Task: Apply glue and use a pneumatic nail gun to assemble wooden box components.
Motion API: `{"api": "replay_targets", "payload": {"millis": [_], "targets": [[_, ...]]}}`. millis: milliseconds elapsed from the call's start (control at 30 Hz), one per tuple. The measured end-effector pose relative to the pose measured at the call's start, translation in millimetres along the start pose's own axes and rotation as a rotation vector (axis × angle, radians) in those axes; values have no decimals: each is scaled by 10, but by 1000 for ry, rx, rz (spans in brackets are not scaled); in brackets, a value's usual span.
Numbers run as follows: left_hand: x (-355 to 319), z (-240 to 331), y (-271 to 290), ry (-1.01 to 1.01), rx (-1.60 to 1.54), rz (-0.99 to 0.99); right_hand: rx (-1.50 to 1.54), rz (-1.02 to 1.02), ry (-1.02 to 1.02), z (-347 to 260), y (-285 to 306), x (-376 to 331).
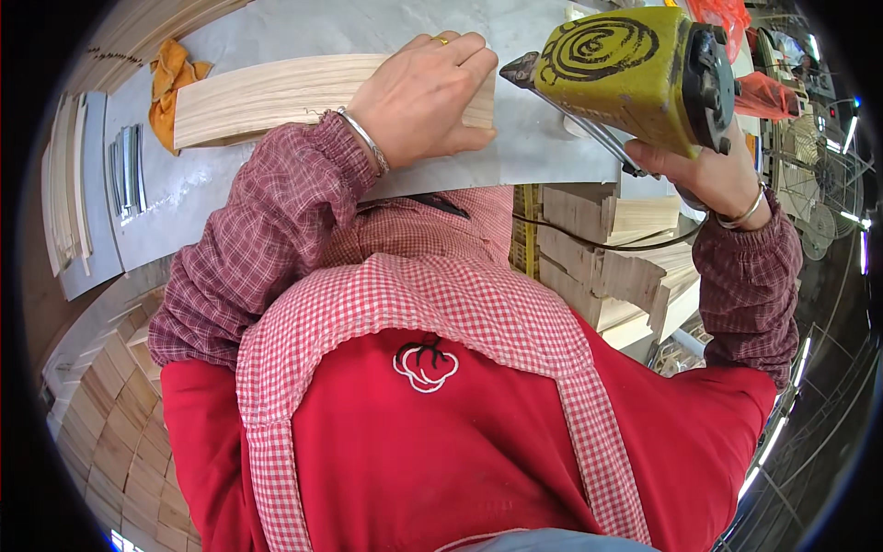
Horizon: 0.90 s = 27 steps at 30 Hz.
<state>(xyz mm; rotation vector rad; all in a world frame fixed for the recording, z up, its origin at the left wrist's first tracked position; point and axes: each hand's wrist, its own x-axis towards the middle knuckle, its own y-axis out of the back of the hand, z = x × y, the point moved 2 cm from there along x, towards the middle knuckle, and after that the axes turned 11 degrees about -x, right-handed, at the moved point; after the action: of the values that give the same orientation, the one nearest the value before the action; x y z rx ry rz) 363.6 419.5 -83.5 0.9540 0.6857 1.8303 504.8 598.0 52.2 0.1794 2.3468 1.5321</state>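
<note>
My left hand (418, 97) lies across the right end of a pale wooden piece (267, 97), its fingers over the far side and its thumb at the near side. The wooden piece rests lengthwise on a grey metal-topped table (543, 152). My right hand (722, 179) is closed round the handle of a yellow-green air nail gun (635, 69), raised at the right. Black curved lines mark its body. Its dark nose points left, a little apart from the wood and my left fingers. The handle is mostly hidden behind the gun's body and my fingers.
An orange cloth or glove (171, 87) lies by the wood's left end. Metal strips (127, 170) and thin wood slats (74, 179) sit farther left. A dark hose (607, 246) runs past stacked wood (589, 244) below the table edge. Wooden blocks (115, 414) are piled at lower left.
</note>
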Motion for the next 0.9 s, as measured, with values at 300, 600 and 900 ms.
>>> {"api": "replay_targets", "payload": {"millis": [300, 600, 900], "targets": [[13, 13, 18, 28, -5, -34, -7, -39, 20, -71, 2, 91], [16, 13, 13, 32, -4, -43, -126, -27, 113, -92, 13, 93], [13, 8, 36, -17, 5, 8, -161, -5, 425, 73, -101, -41]]}}
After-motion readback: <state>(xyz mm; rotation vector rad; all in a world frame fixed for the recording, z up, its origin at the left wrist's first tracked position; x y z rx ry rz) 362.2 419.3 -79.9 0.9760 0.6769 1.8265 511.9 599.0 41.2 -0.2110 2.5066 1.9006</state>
